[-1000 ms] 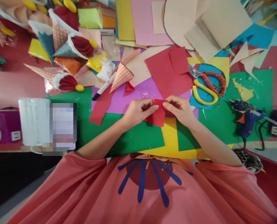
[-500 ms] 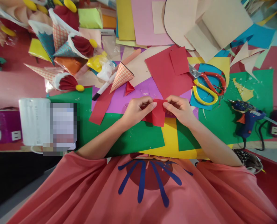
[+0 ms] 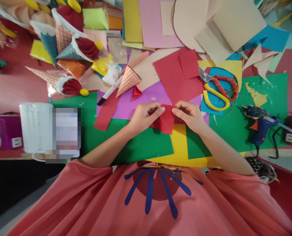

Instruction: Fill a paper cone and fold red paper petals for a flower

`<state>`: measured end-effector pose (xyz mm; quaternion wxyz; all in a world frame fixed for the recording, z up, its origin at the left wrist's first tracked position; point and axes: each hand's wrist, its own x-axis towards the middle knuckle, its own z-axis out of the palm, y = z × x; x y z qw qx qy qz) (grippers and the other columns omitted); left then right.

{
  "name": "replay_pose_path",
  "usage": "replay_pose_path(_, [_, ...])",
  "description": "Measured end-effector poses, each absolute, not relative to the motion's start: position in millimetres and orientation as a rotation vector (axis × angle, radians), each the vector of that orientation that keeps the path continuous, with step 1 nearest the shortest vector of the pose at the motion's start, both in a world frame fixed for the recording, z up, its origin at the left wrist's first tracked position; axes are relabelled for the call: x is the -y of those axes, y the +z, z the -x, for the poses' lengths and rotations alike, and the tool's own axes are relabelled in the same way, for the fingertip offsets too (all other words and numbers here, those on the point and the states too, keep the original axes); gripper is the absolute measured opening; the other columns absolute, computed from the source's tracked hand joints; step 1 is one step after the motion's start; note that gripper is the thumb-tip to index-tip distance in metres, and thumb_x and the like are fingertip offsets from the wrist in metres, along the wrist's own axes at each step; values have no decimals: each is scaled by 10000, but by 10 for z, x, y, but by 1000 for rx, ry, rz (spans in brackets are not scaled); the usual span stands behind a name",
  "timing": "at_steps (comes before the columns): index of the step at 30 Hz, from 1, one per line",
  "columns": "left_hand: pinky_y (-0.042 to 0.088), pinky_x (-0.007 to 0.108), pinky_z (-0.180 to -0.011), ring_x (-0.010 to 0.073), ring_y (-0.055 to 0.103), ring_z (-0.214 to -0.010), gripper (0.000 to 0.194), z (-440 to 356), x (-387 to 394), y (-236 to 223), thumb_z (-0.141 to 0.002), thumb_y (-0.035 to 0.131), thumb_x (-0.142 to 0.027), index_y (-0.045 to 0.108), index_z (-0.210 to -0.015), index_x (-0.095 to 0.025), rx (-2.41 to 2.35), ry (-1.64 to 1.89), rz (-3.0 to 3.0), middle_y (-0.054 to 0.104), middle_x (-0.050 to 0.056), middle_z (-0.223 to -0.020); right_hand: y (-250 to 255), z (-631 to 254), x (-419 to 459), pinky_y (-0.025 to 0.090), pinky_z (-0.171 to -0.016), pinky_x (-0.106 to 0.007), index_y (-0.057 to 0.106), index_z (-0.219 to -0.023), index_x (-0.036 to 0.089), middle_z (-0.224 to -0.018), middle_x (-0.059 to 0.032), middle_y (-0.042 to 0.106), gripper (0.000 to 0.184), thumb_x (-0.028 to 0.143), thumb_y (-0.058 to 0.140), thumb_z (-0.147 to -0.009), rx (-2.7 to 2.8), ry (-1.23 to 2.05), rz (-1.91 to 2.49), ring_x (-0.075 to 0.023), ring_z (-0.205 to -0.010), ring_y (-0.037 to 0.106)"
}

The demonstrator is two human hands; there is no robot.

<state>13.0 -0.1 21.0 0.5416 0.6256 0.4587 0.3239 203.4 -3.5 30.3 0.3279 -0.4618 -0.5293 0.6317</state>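
A small folded piece of red paper (image 3: 167, 122) sits between both hands, just above the green and yellow sheets at the table's near edge. My left hand (image 3: 144, 116) pinches its left side, with fingers curled over the top fold. My right hand (image 3: 190, 114) pinches its upper right edge with thumb and forefinger. A larger red sheet (image 3: 175, 77) with a small red square on it lies just beyond the hands.
Red and yellow scissors (image 3: 218, 90) lie to the right, and a blue glue gun (image 3: 259, 123) farther right. A checked paper cone (image 3: 128, 80), a marker (image 3: 108, 93) and finished paper cones (image 3: 69, 49) are at the left. A white box (image 3: 36, 127) stands at the left edge.
The hands have barely shifted; the left fingers have moved slightly along the red paper's top fold, and the paper's lower corner has turned a little.
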Motion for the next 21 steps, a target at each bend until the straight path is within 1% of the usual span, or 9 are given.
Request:
replay_pose_path(5, [258, 215, -476, 64, 303, -507, 342, -135, 1, 247, -870, 512, -347, 409, -590, -180, -1094, 756, -1498, 328, -59, -539, 299, -2035, 39, 289, -500, -233, 518, -648, 179, -583, 56, 481, 350, 435, 699, -803, 1373, 1660, 1196, -61, -524, 393])
replay_pose_path(10, [247, 220, -472, 63, 282, -505, 366, -137, -6, 261, -869, 503, -341, 366, -567, -184, -1096, 751, -1529, 295, -61, -530, 307, -2032, 45, 280, -490, -234, 504, -637, 183, -575, 58, 471, 371, 454, 697, -801, 1368, 1669, 1213, -61, -522, 392])
replay_pose_path(14, [250, 221, -478, 61, 259, -497, 382, -140, -5, 267, -864, 485, -291, 313, -540, -186, -1071, 773, -1575, 257, -62, -516, 302, -2036, 53, 277, -488, -234, 496, -630, 181, -561, 63, 456, 376, 448, 697, -804, 1381, 1670, 1192, -57, -510, 387])
replay_pose_path(16, [279, 214, -491, 63, 292, -503, 367, -141, -1, 261, -868, 497, -299, 351, -552, -183, -1056, 793, -1566, 298, -59, -519, 297, -2039, 56, 277, -486, -234, 495, -632, 181, -560, 62, 461, 377, 449, 697, -804, 1381, 1672, 1195, -57, -508, 394])
replay_pose_path(19, [345, 200, -520, 70, 400, -543, 302, -139, 3, 239, -873, 533, -361, 493, -641, -173, -1042, 833, -1496, 446, -41, -576, 294, -2038, 58, 275, -479, -232, 495, -640, 182, -560, 63, 469, 379, 460, 696, -802, 1368, 1692, 1202, -56, -500, 397])
replay_pose_path(21, [364, 193, -524, 69, 427, -552, 278, -135, 3, 226, -872, 545, -373, 539, -683, -168, -1052, 861, -1465, 489, -34, -602, 296, -2032, 60, 279, -479, -230, 500, -649, 182, -564, 63, 474, 378, 468, 695, -801, 1369, 1704, 1202, -54, -499, 397])
